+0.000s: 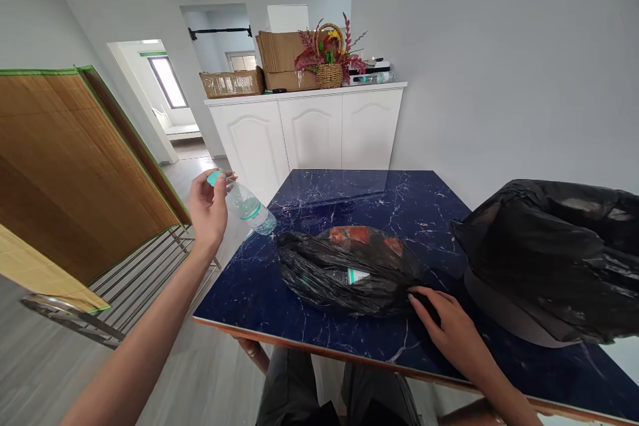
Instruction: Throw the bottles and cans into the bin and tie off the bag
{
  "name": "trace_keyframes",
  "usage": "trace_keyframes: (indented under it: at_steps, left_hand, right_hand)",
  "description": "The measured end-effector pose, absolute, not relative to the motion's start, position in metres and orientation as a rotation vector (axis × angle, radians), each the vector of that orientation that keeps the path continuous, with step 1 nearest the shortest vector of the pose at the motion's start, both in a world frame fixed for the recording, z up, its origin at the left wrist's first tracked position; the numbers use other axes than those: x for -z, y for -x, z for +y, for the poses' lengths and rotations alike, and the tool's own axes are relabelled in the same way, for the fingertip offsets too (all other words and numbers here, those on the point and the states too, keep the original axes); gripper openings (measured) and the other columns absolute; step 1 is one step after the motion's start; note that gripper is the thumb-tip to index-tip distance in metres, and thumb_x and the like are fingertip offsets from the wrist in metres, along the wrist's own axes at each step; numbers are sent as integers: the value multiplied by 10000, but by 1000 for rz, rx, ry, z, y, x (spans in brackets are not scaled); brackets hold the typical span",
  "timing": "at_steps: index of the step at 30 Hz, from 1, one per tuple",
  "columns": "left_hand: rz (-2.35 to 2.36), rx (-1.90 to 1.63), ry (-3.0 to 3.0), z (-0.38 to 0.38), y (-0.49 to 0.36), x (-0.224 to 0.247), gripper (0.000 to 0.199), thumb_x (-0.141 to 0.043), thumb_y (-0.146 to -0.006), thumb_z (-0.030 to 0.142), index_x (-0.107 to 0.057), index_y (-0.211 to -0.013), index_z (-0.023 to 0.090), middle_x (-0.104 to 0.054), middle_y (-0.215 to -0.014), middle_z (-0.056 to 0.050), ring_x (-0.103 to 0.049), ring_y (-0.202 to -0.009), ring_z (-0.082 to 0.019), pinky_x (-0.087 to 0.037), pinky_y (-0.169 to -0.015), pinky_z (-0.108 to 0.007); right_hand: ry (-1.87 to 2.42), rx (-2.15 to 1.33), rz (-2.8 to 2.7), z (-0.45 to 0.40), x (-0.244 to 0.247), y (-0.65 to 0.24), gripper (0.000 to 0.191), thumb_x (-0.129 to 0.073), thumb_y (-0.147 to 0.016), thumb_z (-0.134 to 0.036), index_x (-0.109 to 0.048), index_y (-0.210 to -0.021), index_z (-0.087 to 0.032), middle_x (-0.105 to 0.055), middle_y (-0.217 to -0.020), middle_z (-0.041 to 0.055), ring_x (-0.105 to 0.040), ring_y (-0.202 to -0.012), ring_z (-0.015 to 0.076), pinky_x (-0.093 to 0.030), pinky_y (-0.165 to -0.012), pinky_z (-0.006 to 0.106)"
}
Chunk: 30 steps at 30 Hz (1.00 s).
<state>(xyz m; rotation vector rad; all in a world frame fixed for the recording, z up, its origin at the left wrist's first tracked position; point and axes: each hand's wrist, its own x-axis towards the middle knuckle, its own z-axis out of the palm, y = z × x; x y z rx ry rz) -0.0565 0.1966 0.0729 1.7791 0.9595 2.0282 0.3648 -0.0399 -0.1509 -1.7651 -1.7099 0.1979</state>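
My left hand (208,208) is closed round the neck of a clear plastic bottle (252,212) with a turquoise cap. The bottle tilts down to the right over the table's left edge, its base close to a black plastic bag. That filled black plastic bag (344,279) lies on the table, with a white and green label and reddish-orange shapes showing through the thin film. At the bag's right end, my right hand (446,326) grips the gathered plastic between thumb and fingers.
The table (344,193) has a dark blue marbled top. A bin (514,319) lined with a black bag stands on its right. Behind are a white cabinet (314,130), cardboard boxes (284,56) and a flower basket (329,75). Left is a metal rack (144,273) with bamboo mats (74,166).
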Motion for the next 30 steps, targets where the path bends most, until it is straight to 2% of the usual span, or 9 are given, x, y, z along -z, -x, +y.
trace_keyframes:
  at_steps: [9,12,16,19,21,24,26,27,30]
  left_hand:
    - [1302,-1765,-1935,264,46,-18,388,-644,-978,549,-611,-1179,219,-775,-1156,-121,-752,-1084,-265,-590,-947,-436]
    - [1334,-1738,-1942,276,45,-10,396,-637,-979,549,-612,-1194,218,-762,-1187,-130,-738,-1110,-278,-575,-982,-463]
    - [1354,-1652,-1959,287,48,-8,432,-676,-949,525,-590,-1236,214,-735,-1225,-147,-714,-1155,-302,-570,-1007,-497]
    - [1373,-1604,-1979,282,49,-11,554,-742,-904,502,-535,-1328,212,-684,-1296,-165,-665,-1244,-325,-527,-1083,-549]
    - [1442,-1716,-2054,266,48,-15,638,-777,-885,489,-495,-1377,197,-606,-1380,-195,-582,-1343,-356,-452,-1159,-592]
    - [1414,-1896,-2298,222,39,-20,487,-658,-997,440,-487,-1372,182,-543,-1394,-203,-534,-1349,-353,-434,-1161,-596]
    - [1237,-1677,-2508,185,28,-20,303,-547,-1067,404,-543,-1303,214,-623,-1259,-140,-627,-1191,-295,-524,-1059,-520]
    - [1153,-1515,-2599,166,22,-19,241,-572,-1057,412,-603,-1225,243,-675,-1161,-91,-674,-1083,-261,-568,-986,-454]
    - [881,-829,-2838,119,10,-9,206,-595,-1055,386,-646,-1212,262,-730,-1118,-60,-687,-1070,-248,-545,-1004,-429]
  right_hand:
    - [1741,-222,-1715,-38,154,-368,395,-447,-1093,-572,-654,-1302,-307,-769,-1268,51,-678,-1246,322,-585,-1009,534]
    - [1778,-247,-1702,-38,155,-369,414,-451,-1084,-598,-656,-1314,-322,-770,-1273,46,-670,-1269,334,-616,-948,519]
    - [1764,-227,-1709,-39,155,-369,404,-455,-1087,-587,-650,-1320,-320,-769,-1280,41,-670,-1277,326,-601,-994,524]
    - [1752,-207,-1718,-40,155,-368,394,-457,-1089,-578,-647,-1314,-317,-773,-1270,41,-677,-1267,322,-600,-993,519]
    - [1745,-197,-1719,-39,155,-368,396,-452,-1091,-575,-648,-1310,-310,-773,-1271,45,-681,-1259,321,-601,-986,515]
    - [1748,-193,-1715,-39,155,-368,399,-455,-1091,-571,-650,-1316,-305,-769,-1275,52,-680,-1257,320,-595,-990,509]
    - [1749,-200,-1712,-40,155,-368,396,-458,-1091,-568,-653,-1316,-306,-767,-1277,53,-678,-1255,319,-589,-999,510]
    - [1747,-204,-1711,-40,154,-367,395,-458,-1091,-567,-653,-1315,-307,-766,-1278,53,-677,-1254,319,-586,-1004,513]
    - [1743,-214,-1702,-41,152,-367,392,-456,-1093,-562,-654,-1315,-308,-766,-1280,50,-673,-1259,319,-585,-1009,517]
